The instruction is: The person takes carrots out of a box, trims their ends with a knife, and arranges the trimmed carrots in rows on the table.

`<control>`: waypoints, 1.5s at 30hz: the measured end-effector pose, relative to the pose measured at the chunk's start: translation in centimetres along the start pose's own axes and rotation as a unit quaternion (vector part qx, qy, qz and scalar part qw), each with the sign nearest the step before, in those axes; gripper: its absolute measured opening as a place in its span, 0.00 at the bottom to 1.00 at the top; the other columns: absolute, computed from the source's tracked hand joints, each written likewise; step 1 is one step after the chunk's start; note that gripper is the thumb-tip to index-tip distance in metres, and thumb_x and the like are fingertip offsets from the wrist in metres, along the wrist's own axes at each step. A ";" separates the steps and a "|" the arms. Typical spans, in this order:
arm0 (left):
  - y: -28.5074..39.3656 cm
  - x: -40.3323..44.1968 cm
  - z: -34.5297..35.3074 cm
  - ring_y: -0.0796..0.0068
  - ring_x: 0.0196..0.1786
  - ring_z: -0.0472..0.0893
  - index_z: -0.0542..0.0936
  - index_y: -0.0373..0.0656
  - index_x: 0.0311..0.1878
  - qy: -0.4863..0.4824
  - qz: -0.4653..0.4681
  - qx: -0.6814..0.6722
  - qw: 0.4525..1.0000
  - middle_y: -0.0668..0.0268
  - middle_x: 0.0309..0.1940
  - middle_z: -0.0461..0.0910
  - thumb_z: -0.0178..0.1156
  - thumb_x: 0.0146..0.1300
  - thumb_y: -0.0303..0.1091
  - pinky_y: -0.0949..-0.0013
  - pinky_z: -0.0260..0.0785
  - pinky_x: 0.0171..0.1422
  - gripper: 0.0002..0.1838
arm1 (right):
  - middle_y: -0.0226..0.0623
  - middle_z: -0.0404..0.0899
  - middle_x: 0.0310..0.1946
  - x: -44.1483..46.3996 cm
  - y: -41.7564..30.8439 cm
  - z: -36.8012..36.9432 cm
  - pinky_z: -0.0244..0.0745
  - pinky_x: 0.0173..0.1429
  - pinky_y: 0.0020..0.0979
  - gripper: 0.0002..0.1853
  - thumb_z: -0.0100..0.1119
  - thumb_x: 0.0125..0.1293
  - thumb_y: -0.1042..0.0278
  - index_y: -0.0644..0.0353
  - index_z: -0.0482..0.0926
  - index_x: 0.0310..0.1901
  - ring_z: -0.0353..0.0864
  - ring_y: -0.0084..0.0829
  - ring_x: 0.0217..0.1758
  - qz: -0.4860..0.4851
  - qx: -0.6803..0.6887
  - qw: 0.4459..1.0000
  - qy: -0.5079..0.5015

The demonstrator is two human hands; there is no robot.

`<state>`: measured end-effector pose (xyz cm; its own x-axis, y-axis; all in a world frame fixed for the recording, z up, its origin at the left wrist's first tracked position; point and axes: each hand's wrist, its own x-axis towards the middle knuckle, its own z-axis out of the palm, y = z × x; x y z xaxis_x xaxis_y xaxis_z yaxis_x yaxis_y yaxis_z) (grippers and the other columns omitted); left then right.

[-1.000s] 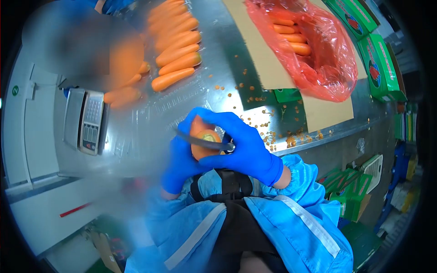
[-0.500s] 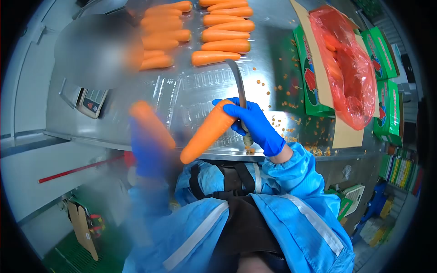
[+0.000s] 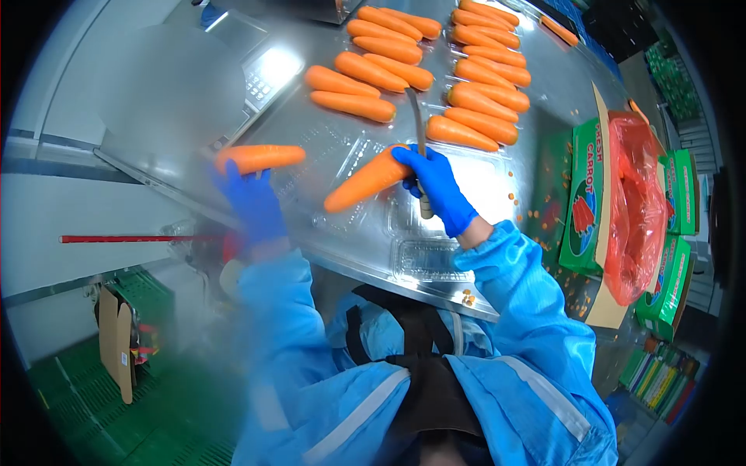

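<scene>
My left hand (image 3: 252,202), in a blue glove and partly blurred, is closed around a carrot (image 3: 272,158) that lies almost level above the table. In my gloved right hand (image 3: 443,190) are two things: a second carrot (image 3: 365,180), gripped at its thick end and slanting down to the left, and a knife (image 3: 417,116) with a curved blade pointing away from me. Clear plastic trays (image 3: 426,260) lie under and beside my hands. Beyond them, carrots rest in a left group (image 3: 369,71) and a right group (image 3: 482,97) on trays.
A scale (image 3: 260,85) stands at the back left, partly behind a blur. To the right, a carrot box (image 3: 584,198) lined with a red plastic bag (image 3: 637,202) stands near smaller green boxes (image 3: 664,283). Orange scraps (image 3: 533,213) dot the metal table (image 3: 350,272).
My view has turned left, so the table and boxes appear shifted. The left-hand carrot has swung from a steep slant to nearly level, farther over the table. My right hand keeps its carrot and knife.
</scene>
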<state>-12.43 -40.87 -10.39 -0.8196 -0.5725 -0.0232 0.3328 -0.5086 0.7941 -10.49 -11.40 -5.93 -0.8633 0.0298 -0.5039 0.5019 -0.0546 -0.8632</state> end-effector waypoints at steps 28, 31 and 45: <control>-1.7 0.4 -1.2 0.50 0.59 0.73 0.79 0.44 0.57 -0.336 0.319 0.676 0.573 0.53 0.55 0.75 0.73 0.51 0.49 0.54 0.63 0.64 0.32 | 0.31 0.83 0.36 -0.3 2.3 1.7 0.69 0.31 0.22 0.17 0.58 0.68 0.59 0.59 0.83 0.52 0.79 0.19 0.30 0.000 -0.018 0.995 -0.102; -2.3 -1.5 -2.4 0.53 0.54 0.76 0.79 0.45 0.57 -0.378 0.229 0.672 0.594 0.55 0.50 0.78 0.73 0.50 0.50 0.53 0.65 0.61 0.32 | 0.31 0.83 0.35 -4.5 3.8 -0.4 0.70 0.32 0.22 0.16 0.57 0.69 0.59 0.60 0.84 0.50 0.79 0.19 0.29 0.015 -0.013 0.995 -0.100; -0.2 -0.2 0.4 0.52 0.58 0.76 0.76 0.44 0.61 -0.465 0.205 0.586 0.631 0.56 0.54 0.79 0.71 0.50 0.34 0.57 0.66 0.63 0.32 | 0.36 0.85 0.45 -11.5 8.9 -3.5 0.77 0.39 0.23 0.13 0.56 0.70 0.70 0.66 0.82 0.51 0.80 0.21 0.30 0.024 0.038 0.995 -0.084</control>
<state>-12.51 -40.44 -10.31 -0.8774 0.4003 0.2644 0.4789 0.6967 0.5342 4.10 -8.71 -7.89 -0.8381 -0.1413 -0.5269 0.5433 -0.1284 -0.8297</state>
